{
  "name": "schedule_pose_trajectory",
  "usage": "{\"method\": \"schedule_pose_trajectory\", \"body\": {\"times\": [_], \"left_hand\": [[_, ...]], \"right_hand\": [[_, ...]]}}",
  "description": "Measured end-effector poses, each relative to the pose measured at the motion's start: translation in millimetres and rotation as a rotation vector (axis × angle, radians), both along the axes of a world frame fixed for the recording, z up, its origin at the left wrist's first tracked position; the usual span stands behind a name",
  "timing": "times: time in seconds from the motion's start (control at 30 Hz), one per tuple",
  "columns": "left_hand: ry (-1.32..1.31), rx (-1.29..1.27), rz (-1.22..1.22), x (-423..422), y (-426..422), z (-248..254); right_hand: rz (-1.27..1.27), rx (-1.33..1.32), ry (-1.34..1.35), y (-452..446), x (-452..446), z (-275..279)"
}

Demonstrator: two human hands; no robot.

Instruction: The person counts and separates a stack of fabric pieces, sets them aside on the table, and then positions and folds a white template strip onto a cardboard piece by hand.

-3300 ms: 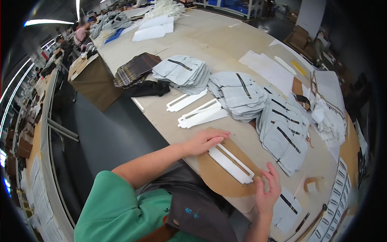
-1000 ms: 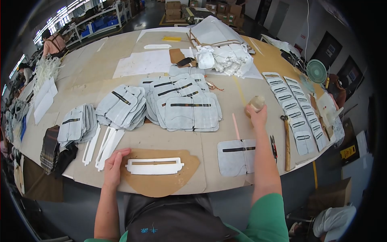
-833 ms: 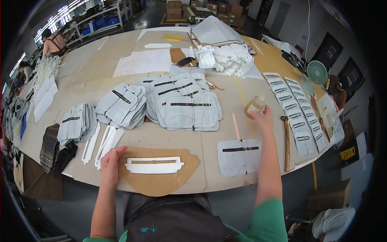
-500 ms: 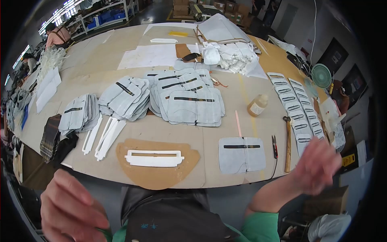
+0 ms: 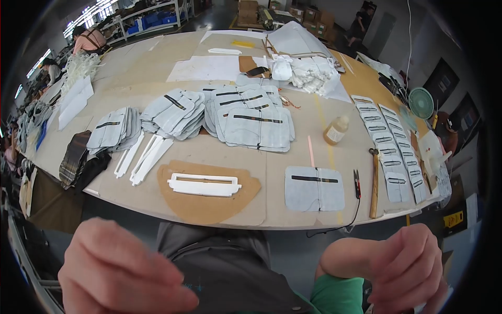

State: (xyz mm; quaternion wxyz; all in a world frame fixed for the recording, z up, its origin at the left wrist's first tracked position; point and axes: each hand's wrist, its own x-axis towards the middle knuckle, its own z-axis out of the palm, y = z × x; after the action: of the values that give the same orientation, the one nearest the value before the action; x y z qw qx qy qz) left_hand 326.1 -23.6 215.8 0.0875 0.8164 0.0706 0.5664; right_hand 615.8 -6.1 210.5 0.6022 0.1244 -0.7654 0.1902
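My left hand (image 5: pixel 125 269) hovers before the table's front edge, its fingers curled in and nothing visible in them. My right hand (image 5: pixel 408 267) is closed in a loose fist off the front right edge, also with nothing showing. Nearest the left hand on the table is a white slotted frame (image 5: pixel 204 191), lying on a brown rounded template (image 5: pixel 209 212). Nearer the right hand lie a pale grey fabric panel (image 5: pixel 315 201) with a dark strip across it, small red-and-black snips (image 5: pixel 357 183) and a wooden-handled hammer (image 5: pixel 374 183).
Stacks of grey panels (image 5: pixel 259 131) cover the middle. White slotted strips (image 5: pixel 149 162) and plaid cloth (image 5: pixel 75 157) lie left. A bottle of yellowish liquid (image 5: pixel 335 130) stands right of centre. Rows of small panels (image 5: pixel 384 141) and a green fan (image 5: pixel 421 103) are farther right.
My left hand has moved right and closer to the camera. My right hand has lowered and its fingers have curled in. The view has shifted slightly; the table things appear unmoved.
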Motion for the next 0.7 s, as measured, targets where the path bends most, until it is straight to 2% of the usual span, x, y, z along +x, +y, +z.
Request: {"method": "schedule_pose_trajectory", "body": {"times": [0.03, 0.1, 0.13, 0.17, 0.2, 0.23, 0.27, 0.3, 0.33, 0.37, 0.4, 0.47, 0.6, 0.67, 0.7], "left_hand": [[-0.039, 0.009, 0.045, 3.4, 2.9, -2.7], [-0.119, 0.036, 0.145, 10.8, 7.9, -11.3], [-0.191, -0.069, 0.143, 17.3, 11.9, -21.0], [-0.139, -0.245, 0.276, 14.4, 5.9, -28.0], [0.004, -0.231, 0.269, 11.9, 18.8, -30.0], [-0.219, -0.672, 0.002, 20.6, 22.5, -61.8], [-0.262, -0.927, -0.119, 20.4, 27.5, -81.2], [-0.176, -1.008, -0.130, 10.9, 39.6, -111.6], [-0.159, -1.196, -0.165, 7.8, 40.9, -127.8], [-0.130, -1.235, -0.140, 7.1, 39.7, -145.0], [-0.127, -1.224, -0.130, 9.6, 36.5, -155.9], [-0.140, -1.473, -0.094, 15.3, 34.4, -170.5], [-0.060, -1.532, -0.082, 27.8, 56.0, -195.4], [-0.031, -1.579, -0.259, 36.2, 78.9, -227.5], [-0.039, -1.577, -0.254, 41.8, 86.4, -228.9]], "right_hand": [[-0.059, -0.062, 0.069, -3.0, -1.3, -4.6], [0.026, -0.051, 0.150, 11.5, 18.2, -28.3], [-0.082, -0.107, 0.176, 16.7, 12.4, -36.8], [-0.186, -0.164, 0.205, 21.6, 2.6, -45.2], [-0.188, -0.474, 0.309, 16.3, -8.0, -65.4], [-0.163, -0.612, 0.253, 25.1, -11.8, -81.7], [-0.230, -0.709, 0.178, 38.5, -8.4, -110.5], [-0.301, -0.801, 0.104, 51.6, -7.2, -139.6], [-0.255, -0.920, 0.074, 56.9, -12.6, -156.7], [-0.215, -1.045, 0.032, 59.8, -16.7, -171.5], [-0.205, -1.035, 0.036, 63.2, -19.6, -187.7], [-0.145, -1.255, -0.092, 71.1, -26.2, -213.5], [-0.252, -1.341, -0.031, 88.7, -44.0, -221.8], [-0.236, -1.332, 0.034, 108.5, -41.9, -218.2], [-0.230, -1.330, 0.026, 120.1, -37.1, -216.3]]}}
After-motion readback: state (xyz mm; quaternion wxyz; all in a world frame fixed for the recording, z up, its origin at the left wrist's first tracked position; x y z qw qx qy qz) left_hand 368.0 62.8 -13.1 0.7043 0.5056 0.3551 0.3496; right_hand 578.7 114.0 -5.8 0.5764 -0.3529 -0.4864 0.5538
